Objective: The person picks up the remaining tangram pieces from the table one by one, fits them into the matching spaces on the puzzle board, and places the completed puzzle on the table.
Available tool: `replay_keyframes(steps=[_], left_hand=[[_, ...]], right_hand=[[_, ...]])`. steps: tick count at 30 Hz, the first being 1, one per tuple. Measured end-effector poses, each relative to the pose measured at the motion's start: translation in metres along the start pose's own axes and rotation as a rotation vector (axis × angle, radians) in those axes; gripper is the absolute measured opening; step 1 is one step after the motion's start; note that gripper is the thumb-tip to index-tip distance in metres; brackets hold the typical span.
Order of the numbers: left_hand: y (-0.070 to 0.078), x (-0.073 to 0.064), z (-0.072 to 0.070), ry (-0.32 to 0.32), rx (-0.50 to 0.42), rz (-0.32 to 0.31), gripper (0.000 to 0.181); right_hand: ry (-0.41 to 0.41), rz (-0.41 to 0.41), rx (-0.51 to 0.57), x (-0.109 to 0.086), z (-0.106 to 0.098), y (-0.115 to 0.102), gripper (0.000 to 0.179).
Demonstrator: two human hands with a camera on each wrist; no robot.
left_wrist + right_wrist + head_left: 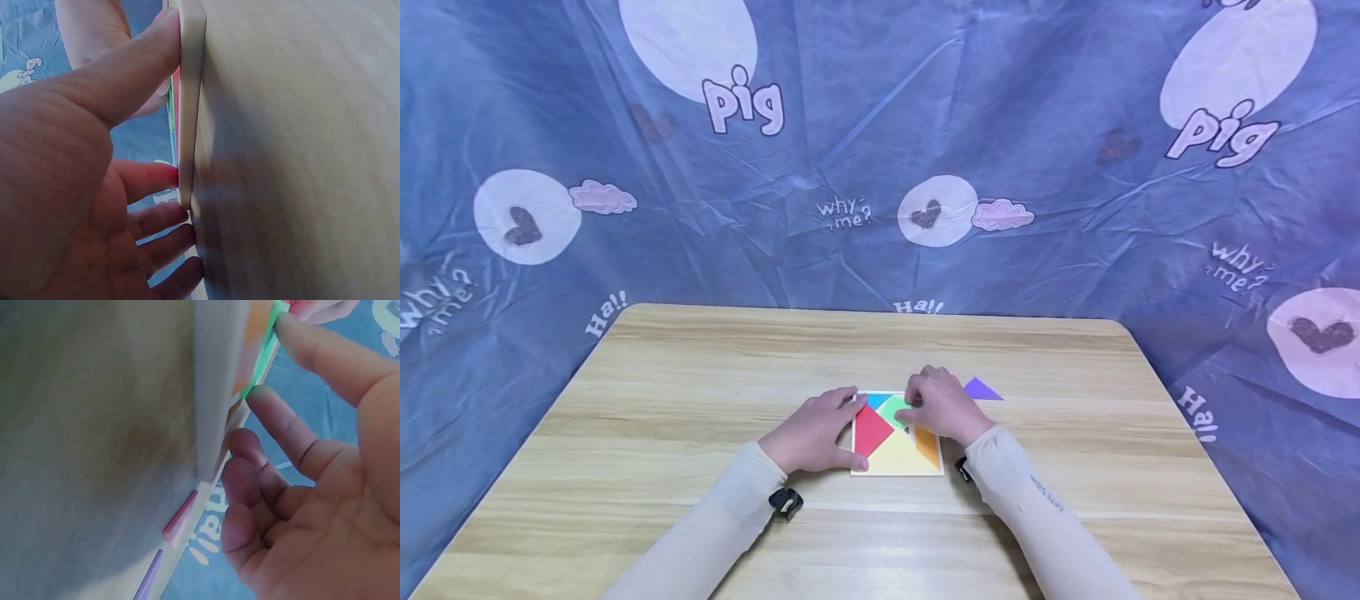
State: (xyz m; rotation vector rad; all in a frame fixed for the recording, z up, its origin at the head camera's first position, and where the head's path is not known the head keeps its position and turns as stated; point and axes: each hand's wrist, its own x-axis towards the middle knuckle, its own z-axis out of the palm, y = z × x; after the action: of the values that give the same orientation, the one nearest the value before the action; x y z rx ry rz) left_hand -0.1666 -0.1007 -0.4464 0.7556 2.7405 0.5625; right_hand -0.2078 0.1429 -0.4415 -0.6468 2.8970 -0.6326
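Note:
A square tangram tray with a pale rim lies on the table. My left hand holds its left side, thumb at the near corner and fingers at the far corner. In the left wrist view the thumb presses along the tray's edge. My right hand pinches a green tangram piece between thumb and index finger, over the tray. The right wrist view shows this green piece tilted, its other fingers curled. Red, pale yellow, orange and blue pieces lie in the tray.
A purple triangle lies on the wooden table beyond the right hand. Near it, a reddish piece shows in the right wrist view, hidden by the hand from above. A blue printed cloth hangs behind the table.

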Motion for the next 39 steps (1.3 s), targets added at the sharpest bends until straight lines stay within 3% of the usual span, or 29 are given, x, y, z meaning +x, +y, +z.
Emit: replay_keyframes(steps=[4, 8, 13, 19, 29, 39], left_hand=[[0.001, 0.0, 0.0, -0.002, 0.0, -0.005, 0.104], [0.002, 0.0, -0.001, -0.001, 0.001, -0.005, 0.104], [0.002, 0.001, -0.001, -0.01, 0.003, -0.014, 0.104], [0.002, 0.001, -0.001, -0.014, 0.006, -0.019, 0.104], [0.003, 0.002, -0.002, -0.02, 0.0, -0.027, 0.104], [0.002, 0.001, -0.002, -0.006, 0.005, -0.009, 0.104]], right_hand=[[0.003, -0.01, 0.013, -0.001, -0.003, 0.003, 0.024], [0.01, -0.138, 0.022, -0.007, -0.008, 0.008, 0.009], [-0.035, -0.311, -0.04, -0.016, -0.013, 0.012, 0.02], [-0.076, -0.376, -0.075, -0.02, -0.011, 0.013, 0.025], [-0.077, -0.377, -0.103, -0.022, -0.008, 0.01, 0.027], [-0.092, -0.242, 0.116, -0.021, -0.023, 0.02, 0.034]])
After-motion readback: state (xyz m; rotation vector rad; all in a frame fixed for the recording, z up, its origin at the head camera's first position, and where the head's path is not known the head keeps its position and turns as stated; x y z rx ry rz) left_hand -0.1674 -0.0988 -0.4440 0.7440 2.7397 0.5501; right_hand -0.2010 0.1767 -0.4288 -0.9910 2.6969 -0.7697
